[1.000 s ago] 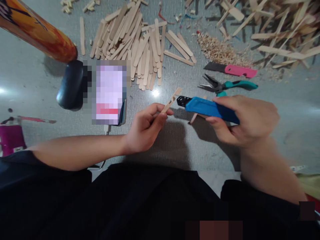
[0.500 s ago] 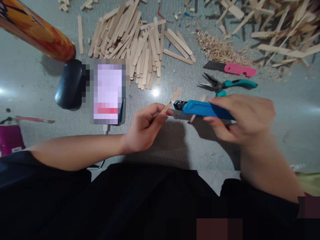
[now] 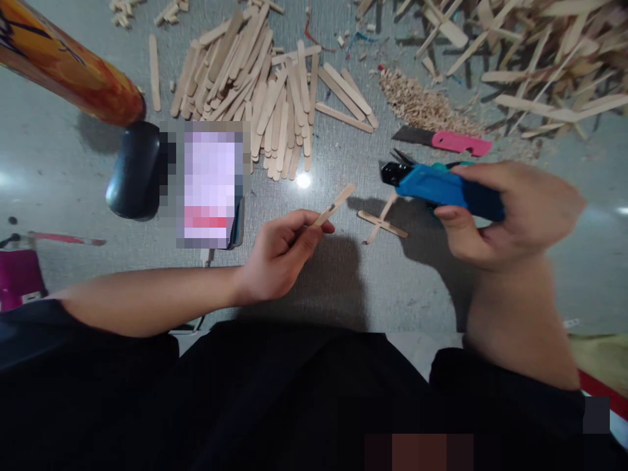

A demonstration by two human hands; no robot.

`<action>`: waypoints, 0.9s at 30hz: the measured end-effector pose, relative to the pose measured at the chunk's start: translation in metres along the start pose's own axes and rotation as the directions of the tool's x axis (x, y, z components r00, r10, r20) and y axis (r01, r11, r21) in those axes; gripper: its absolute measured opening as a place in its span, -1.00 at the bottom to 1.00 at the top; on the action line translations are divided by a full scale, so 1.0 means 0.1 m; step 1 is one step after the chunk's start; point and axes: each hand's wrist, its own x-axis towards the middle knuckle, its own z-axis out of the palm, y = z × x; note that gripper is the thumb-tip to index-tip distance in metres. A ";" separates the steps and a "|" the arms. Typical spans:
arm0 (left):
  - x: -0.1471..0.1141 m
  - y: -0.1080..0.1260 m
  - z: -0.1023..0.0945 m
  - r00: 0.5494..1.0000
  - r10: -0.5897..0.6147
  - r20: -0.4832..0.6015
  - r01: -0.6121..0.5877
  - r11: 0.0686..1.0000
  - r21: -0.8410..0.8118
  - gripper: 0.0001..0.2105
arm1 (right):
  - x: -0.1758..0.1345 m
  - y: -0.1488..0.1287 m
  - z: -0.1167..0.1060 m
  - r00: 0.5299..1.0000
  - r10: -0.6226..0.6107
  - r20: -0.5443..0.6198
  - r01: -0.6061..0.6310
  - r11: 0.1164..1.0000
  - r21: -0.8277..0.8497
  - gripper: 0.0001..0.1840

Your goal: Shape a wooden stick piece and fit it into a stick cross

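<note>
Stick [image 3: 334, 206] pinched in L hand [image 3: 279, 255]; R hand [image 3: 510, 216] grips cutter [image 3: 441, 188], apart.

A hobby craft workspace: a grey counter [image 3: 343, 288] is carrying a heap of flat wooden craft sticks [image 3: 260, 78], a mound of shavings [image 3: 422, 104] and offcuts [image 3: 540, 59]. Hand tools, a pink-handled blade [image 3: 444, 140] among them, are lying beside these.
</note>
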 end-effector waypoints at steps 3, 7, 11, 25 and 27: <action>-0.01 0.02 0.00 0.999 -0.044 -0.013 0.044 0.999 -0.016 -0.70 | 0.01 -0.10 0.01 0.991 -0.036 0.126 0.022 0.994 0.106 -0.55; -0.04 0.05 -0.01 0.995 -0.104 -0.008 0.104 0.994 -0.033 -0.70 | 0.01 -0.26 0.05 0.968 -0.085 0.236 0.039 0.980 0.195 -0.59; -0.09 0.06 -0.05 0.985 -0.174 0.015 0.174 0.984 -0.023 -0.71 | 0.01 -0.29 0.04 0.963 -0.035 0.266 -0.026 0.975 0.222 -0.66; -0.10 0.06 -0.08 0.973 -0.231 0.027 0.230 0.973 0.037 -0.61 | -0.04 -0.03 0.03 0.995 0.095 0.016 -0.095 0.994 0.048 -0.55; -0.09 0.02 -0.06 0.983 -0.184 -0.020 0.184 0.983 0.000 -0.60 | -0.03 -0.04 -0.02 0.988 0.109 0.109 -0.117 0.991 0.070 -0.56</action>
